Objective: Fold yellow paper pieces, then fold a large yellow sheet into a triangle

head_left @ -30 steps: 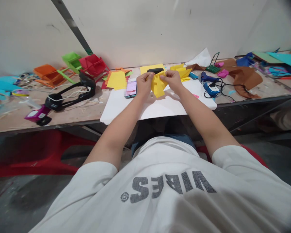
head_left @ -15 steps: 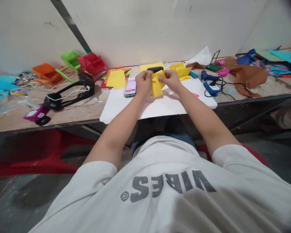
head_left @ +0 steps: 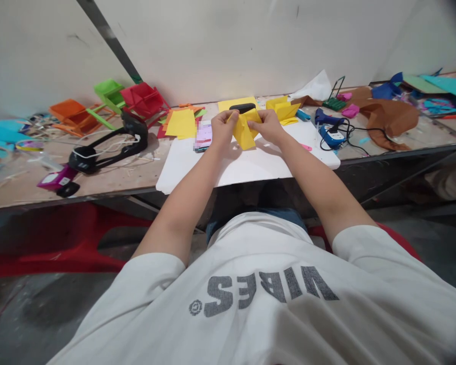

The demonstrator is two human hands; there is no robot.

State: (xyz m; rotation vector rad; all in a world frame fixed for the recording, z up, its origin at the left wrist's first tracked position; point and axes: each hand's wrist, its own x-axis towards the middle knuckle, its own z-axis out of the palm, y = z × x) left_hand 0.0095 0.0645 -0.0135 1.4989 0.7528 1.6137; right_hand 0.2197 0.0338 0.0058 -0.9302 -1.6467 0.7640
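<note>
Between my hands is a folded yellow sheet (head_left: 245, 133), paper or felt, held above a white board (head_left: 197, 170). My left hand (head_left: 222, 126) pinches its left edge with thumb and fingers. On the other side, my right hand (head_left: 269, 125) is closed on the upper right part. One flap of the sheet hangs down toward me. Just left of my left hand lies a phone (head_left: 203, 136) with a lit screen. Behind the sheet sits a black object (head_left: 243, 108). Another folded yellow piece (head_left: 283, 109) stands beyond my right hand.
Flat yellow sheets (head_left: 180, 123) lie left of the phone. Small red (head_left: 144, 99), green (head_left: 110, 91) and orange (head_left: 70, 115) chair-like models stand behind a black folding stand (head_left: 110, 152). Right are a blue glue gun (head_left: 327, 117), cables and brown material (head_left: 387, 119).
My fingers have shifted the yellow sheet slightly, and its hanging flap looks wider and differently bent. Both hands stay nearly in place.
</note>
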